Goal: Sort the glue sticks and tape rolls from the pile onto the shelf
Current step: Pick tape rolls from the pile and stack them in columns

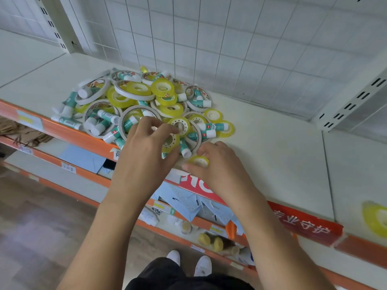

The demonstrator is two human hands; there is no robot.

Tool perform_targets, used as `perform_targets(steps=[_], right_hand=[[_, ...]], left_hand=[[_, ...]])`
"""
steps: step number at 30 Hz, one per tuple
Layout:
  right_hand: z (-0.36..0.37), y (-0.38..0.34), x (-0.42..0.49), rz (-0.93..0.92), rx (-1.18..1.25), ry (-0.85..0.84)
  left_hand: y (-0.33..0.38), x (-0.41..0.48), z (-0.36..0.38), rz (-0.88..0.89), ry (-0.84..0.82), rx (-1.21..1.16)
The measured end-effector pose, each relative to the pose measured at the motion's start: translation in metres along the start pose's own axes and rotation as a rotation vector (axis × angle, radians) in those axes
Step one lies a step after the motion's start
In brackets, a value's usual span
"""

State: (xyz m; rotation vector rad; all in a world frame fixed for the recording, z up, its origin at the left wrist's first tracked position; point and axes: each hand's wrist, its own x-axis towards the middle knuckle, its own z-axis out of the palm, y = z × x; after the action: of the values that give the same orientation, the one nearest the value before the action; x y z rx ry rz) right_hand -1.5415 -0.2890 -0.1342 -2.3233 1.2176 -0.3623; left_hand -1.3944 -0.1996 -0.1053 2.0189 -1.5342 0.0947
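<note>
while both hands work the near edge of the pile, mid-frame: left hand has its fingers curled round a yellow tape roll, which is tipped on edge against the pile's lower side. right hand pinches a second yellow tape roll between thumb and fingertips, just below-right of the first, by the front lip of the white shelf. can't tell if that roll is lifted or touching the shelf.

the pile sits centre-left on the shelf, against the wire grid back panel. mix: teal-and-white glue sticks, wide white tape rings, more yellow rolls, all jumbled, some sticks lying inside the rings.

a lone yellow tape roll lies flat at the right edge of the frame, well apart from the pile, on the same shelf level.

the orange shelf rail runs diagonally from left to lower right, with a red label strip on it. blue paper bags are on the shelf below. white shoes at bottom centre.
</note>
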Motion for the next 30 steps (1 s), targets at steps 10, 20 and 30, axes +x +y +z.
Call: perform_targets(steps=[10,20,30], right_hand=[[-0.008,0.017,-0.006,0.109,-0.124,0.032],[-0.052,0.053,-0.061,0.205,-0.042,0.231],[-0.115,0.144,-0.133,0.39,-0.059,0.331]], left_hand=[[0.004,0.027,0.015,0.19,-0.09,-0.19],[0.06,0.039,0.05,0.35,-0.202,-0.323],[0.171,0.022,0.095,0.447,-0.344,-0.4]])
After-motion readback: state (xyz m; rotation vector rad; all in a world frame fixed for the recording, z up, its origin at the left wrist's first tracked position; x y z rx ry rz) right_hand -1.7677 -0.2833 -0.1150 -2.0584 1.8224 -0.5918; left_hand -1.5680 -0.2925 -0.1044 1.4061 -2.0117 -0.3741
